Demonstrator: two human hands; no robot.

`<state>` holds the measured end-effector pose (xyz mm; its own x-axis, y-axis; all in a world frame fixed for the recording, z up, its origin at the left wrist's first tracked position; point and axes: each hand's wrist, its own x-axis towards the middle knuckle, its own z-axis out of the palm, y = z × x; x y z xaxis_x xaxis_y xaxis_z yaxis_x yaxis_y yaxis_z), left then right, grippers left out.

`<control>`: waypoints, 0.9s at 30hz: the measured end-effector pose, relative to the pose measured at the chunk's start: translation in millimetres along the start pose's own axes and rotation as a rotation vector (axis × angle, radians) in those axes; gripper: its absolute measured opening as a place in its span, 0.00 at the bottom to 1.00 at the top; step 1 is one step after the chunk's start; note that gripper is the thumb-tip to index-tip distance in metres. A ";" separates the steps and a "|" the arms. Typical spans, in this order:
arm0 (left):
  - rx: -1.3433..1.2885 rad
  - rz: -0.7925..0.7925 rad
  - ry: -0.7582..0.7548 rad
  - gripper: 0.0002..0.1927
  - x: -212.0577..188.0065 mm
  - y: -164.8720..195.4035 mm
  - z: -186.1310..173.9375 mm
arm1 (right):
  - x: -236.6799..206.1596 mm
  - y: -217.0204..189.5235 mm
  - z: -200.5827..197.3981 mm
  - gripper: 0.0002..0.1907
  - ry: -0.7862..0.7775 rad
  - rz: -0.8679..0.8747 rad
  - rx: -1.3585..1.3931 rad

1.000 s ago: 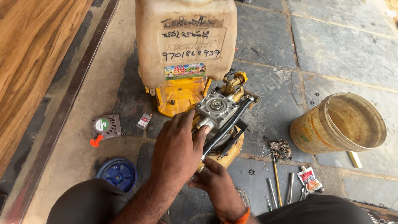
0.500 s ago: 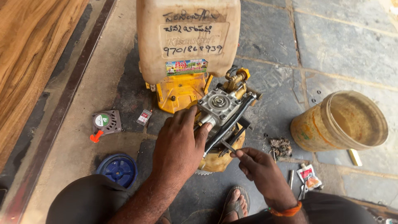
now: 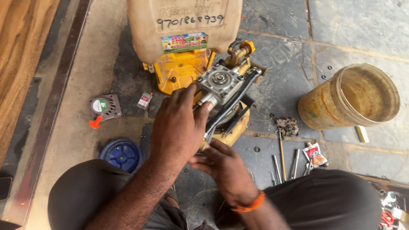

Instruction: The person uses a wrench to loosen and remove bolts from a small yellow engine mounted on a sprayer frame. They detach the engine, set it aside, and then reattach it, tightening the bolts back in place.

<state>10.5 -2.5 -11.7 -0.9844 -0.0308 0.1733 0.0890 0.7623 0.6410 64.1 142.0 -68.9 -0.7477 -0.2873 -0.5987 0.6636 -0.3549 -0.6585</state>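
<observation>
Left hand (image 3: 179, 127) at frame centre, closed over grey pump housing (image 3: 219, 83) just above it, right hand (image 3: 223, 168) below, fingers curled at black hose (image 3: 232, 102), grip unclear.

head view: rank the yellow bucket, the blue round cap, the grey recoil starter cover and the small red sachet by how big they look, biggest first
1. yellow bucket, clearly largest
2. blue round cap, though the knee hides part of it
3. grey recoil starter cover, only a little smaller than the cap, so that order is unsure
4. small red sachet, smallest
</observation>
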 end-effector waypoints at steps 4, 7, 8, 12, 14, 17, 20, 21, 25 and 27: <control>0.025 -0.002 -0.021 0.30 0.2 -1.7 0.7 | 16.3 7.8 8.7 0.20 -0.063 0.027 -0.078; 0.019 -0.020 -0.048 0.30 0.8 -3.2 0.9 | 10.1 0.1 -4.8 0.20 -0.076 0.060 -0.350; 0.013 -0.046 -0.075 0.30 0.6 -3.4 1.4 | 4.1 -3.9 -12.1 0.21 -0.068 0.086 -0.456; 0.025 0.037 0.009 0.29 -0.2 -5.6 2.4 | -20.7 -32.8 -46.8 0.19 0.072 -0.130 -0.722; 0.038 0.025 -0.005 0.29 -0.3 -5.7 3.0 | -19.8 -46.0 -55.6 0.18 0.132 -0.220 -0.686; 0.033 0.019 -0.011 0.30 -0.4 -5.5 2.8 | -20.0 -62.6 -65.3 0.18 0.245 -0.160 -0.826; 0.020 0.003 -0.030 0.30 -0.1 -5.3 2.7 | -16.3 -68.3 -69.1 0.16 0.228 -0.183 -0.708; 0.017 -0.005 -0.037 0.30 -0.2 -5.5 3.1 | -15.9 -69.4 -71.1 0.16 0.242 -0.180 -0.704; 0.027 0.007 -0.043 0.30 -0.5 -8.2 5.9 | -10.2 -70.3 -78.0 0.13 0.292 -0.232 -0.680; 0.035 0.054 -0.006 0.31 -0.9 -10.1 8.0 | -5.1 -70.2 -79.6 0.12 0.316 -0.280 -0.647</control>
<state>9.3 -5.1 -24.3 -0.9792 0.0145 0.2025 0.1365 0.7850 0.6043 23.1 239.1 -55.9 -0.9120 0.0388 -0.4083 0.4051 0.2415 -0.8818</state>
